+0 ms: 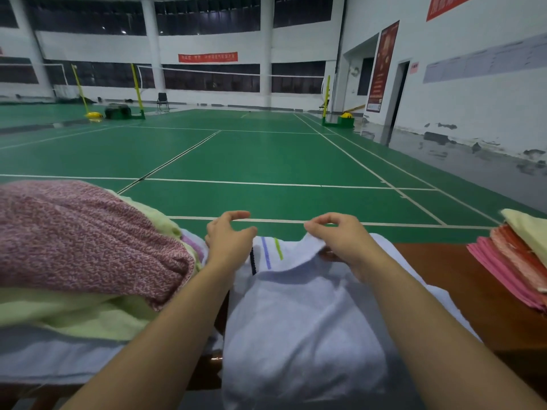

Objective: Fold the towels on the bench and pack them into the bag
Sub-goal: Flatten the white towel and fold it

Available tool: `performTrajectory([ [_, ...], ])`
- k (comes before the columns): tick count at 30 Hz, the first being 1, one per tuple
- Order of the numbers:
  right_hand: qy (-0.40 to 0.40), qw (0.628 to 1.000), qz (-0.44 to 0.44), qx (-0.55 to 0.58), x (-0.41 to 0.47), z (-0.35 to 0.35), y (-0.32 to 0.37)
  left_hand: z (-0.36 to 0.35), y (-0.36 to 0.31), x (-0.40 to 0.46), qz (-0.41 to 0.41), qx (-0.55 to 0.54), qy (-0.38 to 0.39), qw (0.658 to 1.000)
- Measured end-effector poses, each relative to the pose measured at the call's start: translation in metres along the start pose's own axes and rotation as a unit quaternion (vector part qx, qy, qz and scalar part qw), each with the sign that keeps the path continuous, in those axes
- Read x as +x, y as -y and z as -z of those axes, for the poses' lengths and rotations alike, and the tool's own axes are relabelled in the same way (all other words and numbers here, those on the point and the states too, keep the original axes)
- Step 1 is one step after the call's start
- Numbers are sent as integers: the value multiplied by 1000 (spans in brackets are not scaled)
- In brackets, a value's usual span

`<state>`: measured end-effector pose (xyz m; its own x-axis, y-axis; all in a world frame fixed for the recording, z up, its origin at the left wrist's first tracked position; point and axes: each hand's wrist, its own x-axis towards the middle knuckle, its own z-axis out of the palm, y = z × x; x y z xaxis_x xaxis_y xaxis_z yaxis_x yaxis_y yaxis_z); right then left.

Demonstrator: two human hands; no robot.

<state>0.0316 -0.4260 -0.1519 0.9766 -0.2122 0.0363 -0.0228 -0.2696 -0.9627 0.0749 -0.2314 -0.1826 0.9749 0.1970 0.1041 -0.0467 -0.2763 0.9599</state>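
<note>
The white towel (302,315) lies spread on the surface (461,279) in front of the person, its striped far edge slightly bunched. To fold it well, each hand should take one far corner, draw the edge taut so the stripes lie straight, then bring it evenly toward the near edge. The left hand (228,241) hovers at the far-left corner, fingers curled but apart, its grip holding nothing that I can see. The right hand (337,235) has its fingers loosely curled, and its thumb seems to touch the raised cloth; a true pinch is not clear. A heap (88,247) lies left, a folded stack (515,261) right. No bag shows.
</note>
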Motion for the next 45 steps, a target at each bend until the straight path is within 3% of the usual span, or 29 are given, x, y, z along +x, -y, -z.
performTrajectory([
  [3, 69, 985, 23, 156, 1, -27, 8, 1, -10, -5, -14, 17, -39, 999],
  [6, 190, 971, 27, 144, 8, -47, 7, 0, -14, -7, -43, 51, -63, 996],
  [10, 98, 993, 33, 61, 16, -36, 1, -4, -9, -8, -95, 93, -50, 990],
  [12, 61, 994, 63, -69, 19, -17, -6, -8, -6, -9, -110, 145, 38, 983],
  [14, 27, 979, 65, -191, 24, 9, -15, -16, -1, -13, -86, 287, 106, 948],
  [17, 4, 957, 22, -290, 27, 43, -27, -24, 5, -21, -69, 463, 63, 882],
  [20, 13, 952, 5, -307, 22, 61, -33, -23, 9, -23, -89, 527, 27, 845],
  [29, 43, 962, 34, -269, 19, 72, -34, -26, 7, -14, -125, 252, 98, 955],
  [36, 40, 968, 40, -246, 19, 81, -35, -12, -1, 1, -34, 119, 142, 982],
  [45, 55, 966, 30, -252, 19, 92, -43, -11, -6, -2, -120, 175, 75, 974],
])
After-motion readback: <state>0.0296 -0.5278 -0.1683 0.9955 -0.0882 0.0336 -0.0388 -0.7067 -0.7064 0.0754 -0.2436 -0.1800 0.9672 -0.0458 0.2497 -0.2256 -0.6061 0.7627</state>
